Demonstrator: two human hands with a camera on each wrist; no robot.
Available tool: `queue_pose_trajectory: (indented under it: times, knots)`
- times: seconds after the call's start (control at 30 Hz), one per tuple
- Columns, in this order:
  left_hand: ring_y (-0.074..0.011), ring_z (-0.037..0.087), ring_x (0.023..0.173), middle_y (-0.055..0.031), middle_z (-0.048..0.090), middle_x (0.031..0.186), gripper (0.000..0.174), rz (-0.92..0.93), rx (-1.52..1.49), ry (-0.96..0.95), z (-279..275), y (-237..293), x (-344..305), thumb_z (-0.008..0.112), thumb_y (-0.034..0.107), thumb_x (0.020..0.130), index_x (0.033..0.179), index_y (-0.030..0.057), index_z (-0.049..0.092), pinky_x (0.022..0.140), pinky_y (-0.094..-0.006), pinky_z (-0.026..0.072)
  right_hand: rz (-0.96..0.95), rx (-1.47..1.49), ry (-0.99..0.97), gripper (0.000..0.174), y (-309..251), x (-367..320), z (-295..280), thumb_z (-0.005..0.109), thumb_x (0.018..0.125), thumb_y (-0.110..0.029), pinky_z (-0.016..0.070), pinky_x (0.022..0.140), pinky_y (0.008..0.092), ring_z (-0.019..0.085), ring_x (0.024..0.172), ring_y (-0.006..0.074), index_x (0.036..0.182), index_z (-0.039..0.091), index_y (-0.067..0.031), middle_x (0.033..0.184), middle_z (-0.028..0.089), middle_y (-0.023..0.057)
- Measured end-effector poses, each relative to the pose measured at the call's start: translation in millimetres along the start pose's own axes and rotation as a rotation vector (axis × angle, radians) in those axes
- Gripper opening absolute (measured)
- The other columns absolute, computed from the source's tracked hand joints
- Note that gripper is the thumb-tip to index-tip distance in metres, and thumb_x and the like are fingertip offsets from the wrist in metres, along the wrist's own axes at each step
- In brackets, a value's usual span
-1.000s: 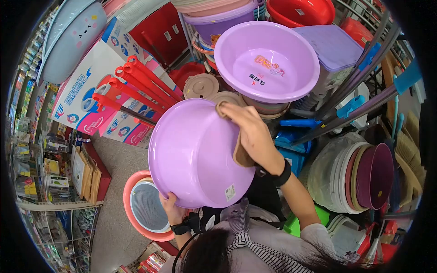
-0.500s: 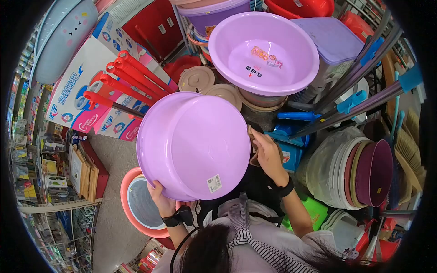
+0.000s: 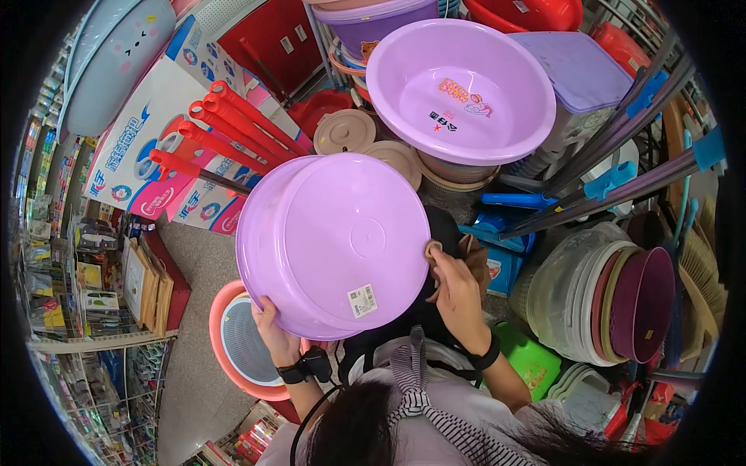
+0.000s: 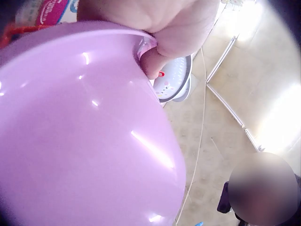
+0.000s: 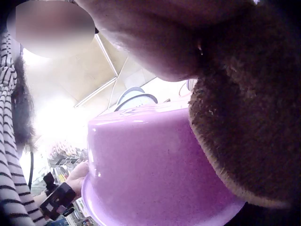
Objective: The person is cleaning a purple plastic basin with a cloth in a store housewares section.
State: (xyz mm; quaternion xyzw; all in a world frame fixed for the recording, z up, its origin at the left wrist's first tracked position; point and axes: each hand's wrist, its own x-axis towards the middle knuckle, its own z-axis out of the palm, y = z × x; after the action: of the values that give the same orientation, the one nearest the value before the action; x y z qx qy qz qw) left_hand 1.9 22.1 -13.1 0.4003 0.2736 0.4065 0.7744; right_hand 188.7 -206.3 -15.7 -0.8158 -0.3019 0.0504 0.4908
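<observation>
A purple basin (image 3: pixel 342 233) is held tilted in front of the body, its underside with a white label facing up. My left hand (image 3: pixel 277 334) grips its rim at the lower left; in the left wrist view the fingers of that hand (image 4: pixel 153 28) curl over the rim. My right hand (image 3: pixel 460 304) pinches a brown cloth (image 3: pixel 472 268) beside the basin's right side. In the right wrist view the cloth (image 5: pixel 254 122) lies close against the basin wall (image 5: pixel 146 165).
Another purple basin (image 3: pixel 466 93) rests on stacked goods ahead. Red handles (image 3: pixel 241 128) and printed boxes (image 3: pixel 128 147) stand to the left, a pink tub (image 3: pixel 225 349) on the floor below. Blue-gripped poles (image 3: pixel 606 182), stacked buckets (image 3: pixel 641 303) and a green item (image 3: pixel 524 361) are at right.
The basin has turned so its underside faces up more fully. My right hand has moved from the top of the basin down its right side with the cloth.
</observation>
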Motion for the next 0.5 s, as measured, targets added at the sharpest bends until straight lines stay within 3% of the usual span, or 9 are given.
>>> queue_pose_trajectory:
  times: [0.3, 0.4, 0.5]
  knots:
    - [-0.0239, 0.060, 0.107, -0.0140, 0.057, 0.123, 0.042, -0.053, -0.042, -0.015, 7, 6, 5, 0.053, 0.022, 0.098, 0.131, -0.0017, 0.044, 0.093, -0.0363, 0.0508, 0.054, 0.153, -0.125, 0.039, -26, -19, -20, 0.052, 0.083, 0.012, 0.0521, 0.077, 0.0378, 0.064, 0.091, 0.0349, 0.121, 0.057, 0.0023, 0.107, 0.065, 0.0209]
    - [-0.0237, 0.058, 0.110, -0.0135, 0.055, 0.125, 0.042, -0.075, -0.089, 0.013, 7, 4, 3, 0.054, 0.022, 0.098, 0.132, -0.0006, 0.043, 0.097, -0.0372, 0.0486, -0.014, 0.302, -0.191, 0.037, -42, -7, -37, 0.053, 0.086, 0.010, 0.0516, 0.078, 0.0348, 0.065, 0.093, 0.0326, 0.121, 0.058, 0.0015, 0.109, 0.065, 0.0199]
    - [-0.0229, 0.058, 0.110, -0.0123, 0.056, 0.125, 0.044, -0.041, -0.065, -0.006, 16, 5, -3, 0.057, 0.023, 0.097, 0.131, -0.0002, 0.043, 0.096, -0.0384, 0.0479, -0.145, 0.261, -0.100, 0.037, -62, 10, -43, 0.051, 0.086, 0.012, 0.0506, 0.079, 0.0318, 0.064, 0.093, 0.0318, 0.122, 0.058, 0.0021, 0.110, 0.065, 0.0193]
